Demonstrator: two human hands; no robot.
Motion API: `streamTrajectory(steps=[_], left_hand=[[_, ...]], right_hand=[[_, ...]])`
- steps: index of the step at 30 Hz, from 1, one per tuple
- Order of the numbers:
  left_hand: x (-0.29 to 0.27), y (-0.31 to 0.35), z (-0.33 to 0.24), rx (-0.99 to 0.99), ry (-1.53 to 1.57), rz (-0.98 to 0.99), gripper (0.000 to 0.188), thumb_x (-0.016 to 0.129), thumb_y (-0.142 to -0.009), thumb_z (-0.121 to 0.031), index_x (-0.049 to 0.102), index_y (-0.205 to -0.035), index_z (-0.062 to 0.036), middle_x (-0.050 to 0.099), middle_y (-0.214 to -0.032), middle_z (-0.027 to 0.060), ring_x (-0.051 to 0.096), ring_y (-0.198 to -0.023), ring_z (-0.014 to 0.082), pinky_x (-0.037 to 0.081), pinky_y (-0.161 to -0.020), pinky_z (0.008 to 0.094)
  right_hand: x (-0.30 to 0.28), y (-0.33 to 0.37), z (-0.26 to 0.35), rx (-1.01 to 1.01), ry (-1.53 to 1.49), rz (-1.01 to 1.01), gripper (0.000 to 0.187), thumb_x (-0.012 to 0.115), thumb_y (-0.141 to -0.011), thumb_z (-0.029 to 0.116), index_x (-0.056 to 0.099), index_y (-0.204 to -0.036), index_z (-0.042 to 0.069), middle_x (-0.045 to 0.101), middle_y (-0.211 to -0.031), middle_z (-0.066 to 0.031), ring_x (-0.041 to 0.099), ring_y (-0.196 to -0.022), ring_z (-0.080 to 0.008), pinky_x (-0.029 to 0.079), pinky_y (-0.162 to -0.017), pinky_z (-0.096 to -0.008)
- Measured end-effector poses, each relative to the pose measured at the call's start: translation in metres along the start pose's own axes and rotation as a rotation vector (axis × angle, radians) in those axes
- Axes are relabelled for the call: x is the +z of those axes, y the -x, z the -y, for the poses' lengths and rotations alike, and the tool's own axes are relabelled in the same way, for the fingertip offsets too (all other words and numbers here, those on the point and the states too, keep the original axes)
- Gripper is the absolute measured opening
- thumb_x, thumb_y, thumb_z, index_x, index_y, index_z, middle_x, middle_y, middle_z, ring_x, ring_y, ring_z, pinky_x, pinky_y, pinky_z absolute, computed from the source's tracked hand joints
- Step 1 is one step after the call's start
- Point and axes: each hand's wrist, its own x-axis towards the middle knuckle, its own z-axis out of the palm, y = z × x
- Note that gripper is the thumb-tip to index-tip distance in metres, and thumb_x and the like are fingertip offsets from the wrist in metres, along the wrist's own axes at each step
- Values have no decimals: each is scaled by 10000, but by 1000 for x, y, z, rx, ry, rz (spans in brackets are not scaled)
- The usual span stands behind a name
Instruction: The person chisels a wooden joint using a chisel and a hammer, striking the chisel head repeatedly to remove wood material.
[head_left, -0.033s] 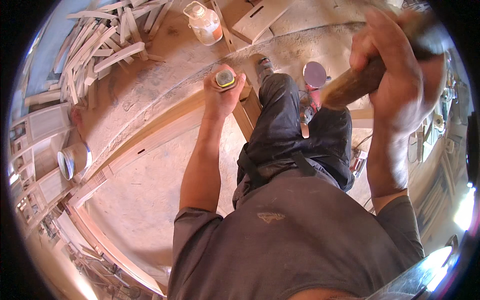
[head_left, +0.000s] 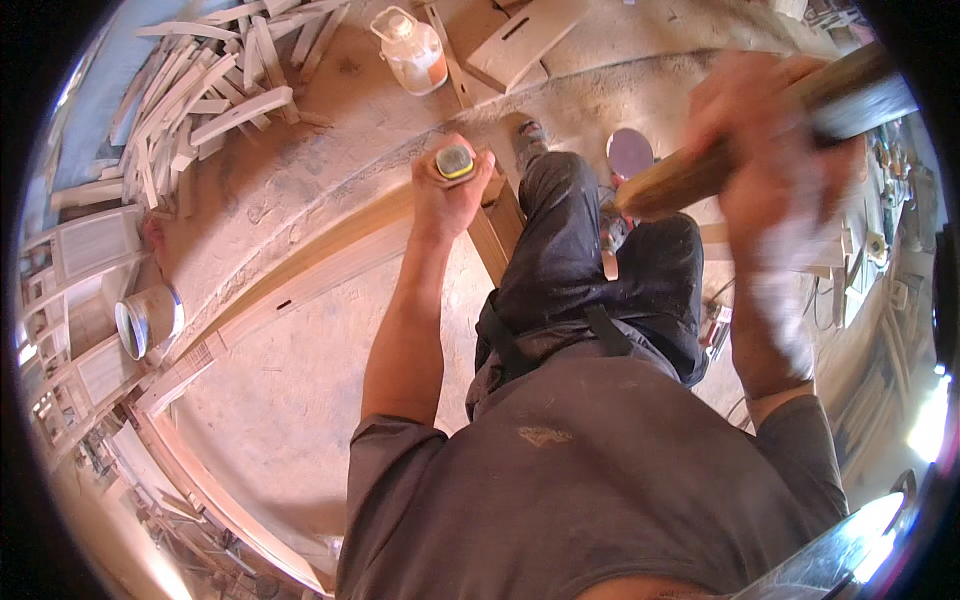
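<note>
1. Left hand (head_left: 450, 205): closed tight around an upright handle (head_left: 455, 161). Grey end faces up, yellow-green ring just below it. The rest is inside the fist or under it, so can't tell the tool type.
2. Handle location: above the corner of the wood frame (head_left: 345, 240) where the long rail meets the crosspiece (head_left: 488, 240). Contact with the wood is hidden by the hand.
3. Right hand (head_left: 765, 150): clamped on a brown wooden bar (head_left: 680, 185), raised well apart from the left hand. Bar is tilted, one end pointing in toward the knees (hand is motion-blurred, finger detail lost). Past the hand there's a grey, shiny part, also smeared; can't tell its exact shape.
4. Bar and handle: apart, no contact.
5. Frame: lies over the dusty floor (head_left: 330, 390), long rail running off to the left. Dark slot in the rail's inner strip.
6. Legs (head_left: 570, 215): dark trousers, one knee just beside the crosspiece.
7. Past the knees: round purple-grey disc (head_left: 630, 153).
8. Beyond the frame's long rail: white jug (head_left: 412, 65) with an orange patch, slotted board (head_left: 525, 42) just beside it, pile of offcuts (head_left: 205, 95) farther left.
9. Near the rail's left end: white bucket (head_left: 150, 322), tipped on its side.
</note>
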Motion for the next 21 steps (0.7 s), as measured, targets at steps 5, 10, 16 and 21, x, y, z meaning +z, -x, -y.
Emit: streamTrajectory(steps=[5,10,16,21], left_hand=[[6,-4,5,-134,218,-23,165,735,-847,-34,630,-725,-71,640,-696,-15,563,-674,41,470,-618,250],[3,7,15,-35,140,-26,245,732,-846,2,535,-729,-84,504,-664,-58,461,-625,33,395,-548,233],[-3,4,25,33,76,32,114,731,-839,-9,735,-940,-62,751,-876,58,691,-812,134,542,-719,293],[-4,-22,5,-180,253,-63,110,759,-812,-72,665,-755,-61,632,-685,-34,573,-632,60,452,-559,256]], right_hand=[[36,29,-44,49,453,500,282,656,-834,133,554,-1078,36,629,-702,-232,662,-695,-434,524,-621,-482],[21,17,14,214,46,19,360,692,-833,142,543,-1142,31,681,-774,-171,670,-671,-346,548,-646,-434],[45,43,-45,14,434,567,510,700,-803,118,501,-1252,-20,657,-823,-266,683,-762,-427,549,-653,-479],[61,99,-74,420,115,307,482,697,-799,135,545,-1214,-57,635,-791,-303,655,-714,-475,544,-656,-479]])
